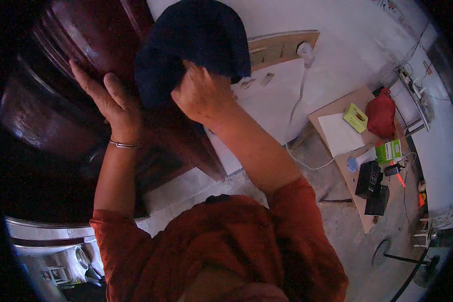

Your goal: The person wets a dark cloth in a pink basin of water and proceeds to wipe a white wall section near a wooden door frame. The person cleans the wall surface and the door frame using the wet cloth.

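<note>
My right hand point(204, 92) is closed on a dark blue cloth point(196, 37), which hangs over its knuckles side and partly hides the fingers. The cloth lies along the edge of a dark reddish-brown wooden cabinet point(98, 37) with a glossy, moulded surface. My left hand point(111, 98), with a metal bangle at the wrist, is raised before the cabinet, fingers apart and holding nothing. Whether its fingertips touch the wood cannot be told.
A power strip board point(273, 49) with a white plug point(305, 51) is on the wall at the right. Its cord runs down towards a wooden table point(343, 100) bearing a red bag point(381, 115), a yellow-green tissue box point(355, 117) and black boxes point(369, 179). A fan point(381, 252) stands at lower right.
</note>
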Demonstrator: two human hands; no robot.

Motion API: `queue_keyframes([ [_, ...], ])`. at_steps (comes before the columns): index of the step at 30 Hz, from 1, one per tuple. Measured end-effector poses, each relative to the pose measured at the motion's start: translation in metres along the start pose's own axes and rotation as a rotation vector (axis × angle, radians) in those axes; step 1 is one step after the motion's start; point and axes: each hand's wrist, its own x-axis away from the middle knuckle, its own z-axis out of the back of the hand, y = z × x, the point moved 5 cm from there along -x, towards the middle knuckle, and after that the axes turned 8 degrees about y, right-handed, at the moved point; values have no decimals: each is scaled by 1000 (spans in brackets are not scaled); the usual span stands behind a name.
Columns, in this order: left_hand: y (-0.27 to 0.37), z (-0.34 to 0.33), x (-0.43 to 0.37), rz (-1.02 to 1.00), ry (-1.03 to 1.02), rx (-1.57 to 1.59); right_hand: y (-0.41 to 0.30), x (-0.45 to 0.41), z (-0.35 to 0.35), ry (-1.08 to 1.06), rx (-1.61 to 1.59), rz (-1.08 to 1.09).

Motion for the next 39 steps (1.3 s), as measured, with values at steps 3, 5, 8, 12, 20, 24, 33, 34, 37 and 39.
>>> queue_keyframes([
  [3, -2, -1, 0, 22, -10, -4, 6, -5, -6, -206, -93, -384],
  [5, -1, 0, -1, -8, -13, -36, 15, -23, -4, -63, -60, -377],
  [8, 1, 2, 0, -16, -7, -57, 7, -27, 2, 87, 117, -254],
  [12, 5, 3, -1, -4, -2, -76, -22, 21, -15, 9, 169, -181],
  [20, 6, 1, -2, -14, 5, -156, 6, 122, -5, -283, -286, -223],
  [24, 6, 4, -2, -17, 20, -152, 17, 104, 26, -290, -222, -205],
  [33, 7, 5, -4, -37, 6, -190, 70, 83, 25, -124, -17, -288],
  [34, 7, 5, -3, -27, 9, -185, 68, 90, 24, -156, -42, -259],
  [37, 8, 1, -4, -7, 8, -171, 73, 124, 20, -253, -47, -279],
  [39, 7, 1, -4, -2, -2, -170, 74, 130, 23, -255, -89, -292],
])
